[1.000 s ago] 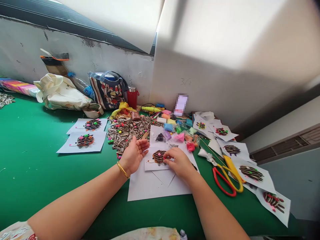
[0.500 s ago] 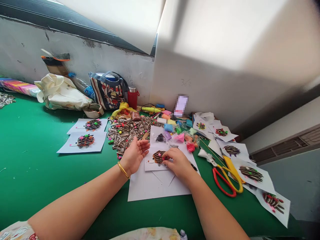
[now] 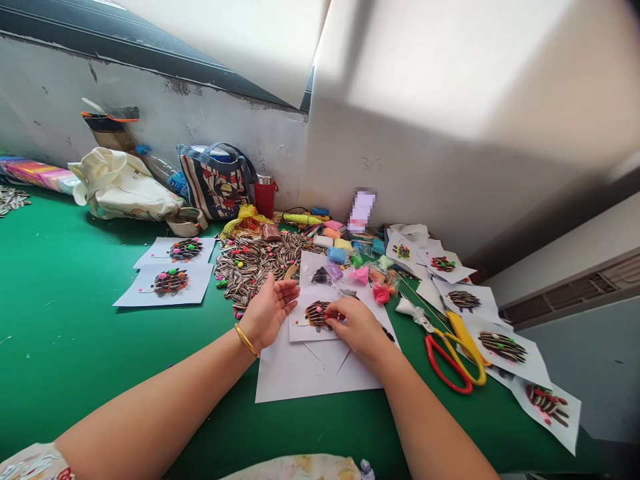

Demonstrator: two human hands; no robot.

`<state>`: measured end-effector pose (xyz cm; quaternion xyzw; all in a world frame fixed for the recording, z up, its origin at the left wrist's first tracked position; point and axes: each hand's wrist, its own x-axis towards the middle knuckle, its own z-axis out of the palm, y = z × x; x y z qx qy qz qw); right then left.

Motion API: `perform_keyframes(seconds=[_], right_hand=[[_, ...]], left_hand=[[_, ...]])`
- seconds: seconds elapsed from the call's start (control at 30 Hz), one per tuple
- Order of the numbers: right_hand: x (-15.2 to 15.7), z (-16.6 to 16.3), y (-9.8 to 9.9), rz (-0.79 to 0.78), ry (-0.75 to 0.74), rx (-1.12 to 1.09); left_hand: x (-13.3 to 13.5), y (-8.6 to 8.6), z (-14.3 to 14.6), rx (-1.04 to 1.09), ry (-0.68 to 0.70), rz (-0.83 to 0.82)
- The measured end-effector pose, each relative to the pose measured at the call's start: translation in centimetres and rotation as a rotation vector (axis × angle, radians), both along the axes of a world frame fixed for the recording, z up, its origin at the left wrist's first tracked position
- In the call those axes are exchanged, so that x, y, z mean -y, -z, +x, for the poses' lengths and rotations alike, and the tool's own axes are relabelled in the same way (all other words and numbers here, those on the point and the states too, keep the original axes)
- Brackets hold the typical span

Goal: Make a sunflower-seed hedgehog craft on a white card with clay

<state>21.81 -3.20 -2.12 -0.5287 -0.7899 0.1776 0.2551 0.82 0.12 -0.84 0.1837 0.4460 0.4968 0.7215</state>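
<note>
A hedgehog picture [image 3: 317, 313], made of striped sunflower seeds on orange-brown clay with a pink ball on top, lies on a small white sheet [image 3: 305, 336]. Over its right side is my right hand [image 3: 359, 331], thumb and forefinger pinched on a small red clay ball [image 3: 328, 319] at the picture's surface. My left hand [image 3: 274, 310] is open, palm turned toward the picture, at the sheet's left edge and holding nothing. Larger white paper [image 3: 285, 380] lies underneath. A dark pen [image 3: 387, 333] is partly hidden beside my right hand.
Behind my left hand spreads a pile of sunflower seeds [image 3: 250, 263] with coloured balls. Bagged clay lumps [image 3: 359, 275] sit farther back. Scissors [image 3: 453, 360] with red and yellow handles lie right, near several finished pictures [image 3: 503, 347]. Two more pictures [image 3: 173, 283] lie left.
My right hand's fingertips shift very slightly at the hedgehog's right side, still pinched. My left hand keeps its place, and nothing else visibly moves.
</note>
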Motion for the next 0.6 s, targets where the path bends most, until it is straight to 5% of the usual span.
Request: perform_keyframes(seconds=[0.6], right_hand=[[-0.21, -0.08, 0.22, 0.068, 0.002, 0.053]], left_hand=[[-0.08, 0.43, -0.02, -0.003, 0.010, 0.012]])
